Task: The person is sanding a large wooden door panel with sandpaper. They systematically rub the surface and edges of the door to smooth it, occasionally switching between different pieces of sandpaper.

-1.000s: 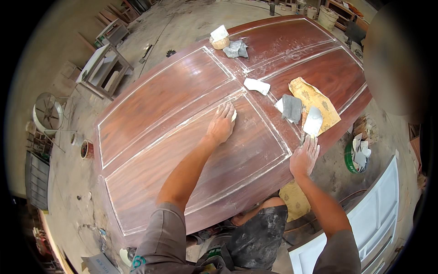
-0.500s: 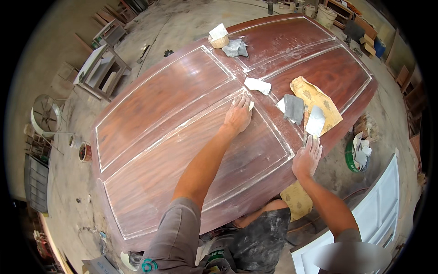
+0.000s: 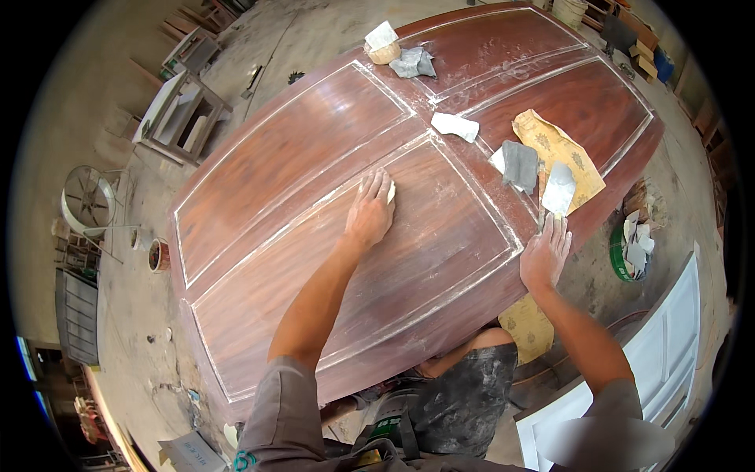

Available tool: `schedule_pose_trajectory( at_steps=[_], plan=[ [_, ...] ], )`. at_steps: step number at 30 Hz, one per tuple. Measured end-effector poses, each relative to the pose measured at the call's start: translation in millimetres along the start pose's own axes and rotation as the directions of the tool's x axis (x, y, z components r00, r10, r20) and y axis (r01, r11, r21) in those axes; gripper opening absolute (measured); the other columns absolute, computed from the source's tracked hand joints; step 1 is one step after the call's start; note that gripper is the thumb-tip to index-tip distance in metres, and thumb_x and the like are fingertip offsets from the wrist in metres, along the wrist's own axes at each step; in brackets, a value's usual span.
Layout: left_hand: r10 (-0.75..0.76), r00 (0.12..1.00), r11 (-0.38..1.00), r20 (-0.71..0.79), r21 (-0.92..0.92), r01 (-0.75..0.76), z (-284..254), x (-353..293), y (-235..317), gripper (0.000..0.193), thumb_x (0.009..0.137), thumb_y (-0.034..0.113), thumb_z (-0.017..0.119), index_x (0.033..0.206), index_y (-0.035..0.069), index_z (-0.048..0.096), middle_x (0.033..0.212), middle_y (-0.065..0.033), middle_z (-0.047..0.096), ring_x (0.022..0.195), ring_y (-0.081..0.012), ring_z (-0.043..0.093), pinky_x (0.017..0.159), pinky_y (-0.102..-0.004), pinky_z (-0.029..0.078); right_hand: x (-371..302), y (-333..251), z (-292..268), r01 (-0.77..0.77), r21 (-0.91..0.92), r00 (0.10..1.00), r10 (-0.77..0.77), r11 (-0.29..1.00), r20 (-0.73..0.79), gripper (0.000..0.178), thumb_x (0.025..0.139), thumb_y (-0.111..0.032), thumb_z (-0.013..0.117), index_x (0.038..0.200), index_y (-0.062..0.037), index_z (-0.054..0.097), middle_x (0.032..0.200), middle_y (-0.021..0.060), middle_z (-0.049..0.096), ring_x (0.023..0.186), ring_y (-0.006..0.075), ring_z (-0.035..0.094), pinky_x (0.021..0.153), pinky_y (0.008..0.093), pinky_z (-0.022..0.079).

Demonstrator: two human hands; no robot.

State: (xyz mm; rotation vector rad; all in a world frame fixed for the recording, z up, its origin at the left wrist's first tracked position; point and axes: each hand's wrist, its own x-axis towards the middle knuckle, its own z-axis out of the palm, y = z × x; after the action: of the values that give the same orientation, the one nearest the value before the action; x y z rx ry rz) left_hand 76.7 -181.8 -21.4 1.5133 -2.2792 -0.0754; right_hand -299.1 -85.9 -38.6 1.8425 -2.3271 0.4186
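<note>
A large reddish-brown panelled wooden door point(image 3: 440, 259) lies flat before me, white dust lining its raised mouldings. My left hand point(image 3: 371, 211) presses on the moulding of the nearest panel, holding a small pale folded piece of sandpaper point(image 3: 391, 192) that shows beside its fingers. Dusty and outstretched, my right hand point(image 3: 546, 256) rests flat on the door's right edge. Just beyond its fingertips is a whitish sheet point(image 3: 559, 189), overlapping a crumpled yellow sandpaper sheet point(image 3: 586, 161). A grey folded sheet point(image 3: 520, 165) lies beside them, and a white folded piece point(image 3: 455, 127) sits farther left.
On the door's far edge stand a small round tub point(image 3: 384, 53) topped with a white piece, and a crumpled grey sheet point(image 3: 413, 62). A green bin point(image 3: 621, 256) of scraps and a white panelled door point(image 3: 629, 393) are at right. A wooden stand point(image 3: 185, 118) is far left.
My left hand has slid along the moulding, leftward and toward me, with the sandpaper. The right hand stays on the door's edge. The whole view has shifted slightly.
</note>
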Motion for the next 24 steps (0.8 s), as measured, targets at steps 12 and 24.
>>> schedule_pose_trajectory(
  at_steps=[12, 24],
  plan=[
    [-0.025, 0.999, 1.0, 0.038, 0.007, 0.025, 26, 59, 41, 0.057, 0.096, 0.013, 0.057, 0.146, -0.011, 0.045, 0.156, -0.0277, 0.042, 0.148, -0.0415, 0.035, 0.125, -0.0488, 0.026, -1, -22, 6, 0.051, 0.037, 0.997, -0.048, 0.998, -0.062, 0.059, 0.097, -0.015, 0.051, 0.151, 0.0036, 0.038, 0.158, 0.0231, 0.038, 0.152, 0.0356, 0.029, 0.126, 0.0501, 0.018],
    [-0.07, 0.996, 0.992, -0.054, 0.099, 0.076, 39, 46, 70, 0.056, 0.099, 0.018, 0.055, 0.143, -0.014, 0.045, 0.151, -0.032, 0.045, 0.146, -0.0445, 0.038, 0.125, -0.0489, 0.027, 1, -17, 3, 0.05, 0.012, 0.998, -0.05, 0.999, -0.023, 0.061, 0.096, -0.015, 0.053, 0.151, 0.0053, 0.037, 0.158, 0.024, 0.036, 0.152, 0.0364, 0.028, 0.127, 0.0503, 0.017]
  ],
)
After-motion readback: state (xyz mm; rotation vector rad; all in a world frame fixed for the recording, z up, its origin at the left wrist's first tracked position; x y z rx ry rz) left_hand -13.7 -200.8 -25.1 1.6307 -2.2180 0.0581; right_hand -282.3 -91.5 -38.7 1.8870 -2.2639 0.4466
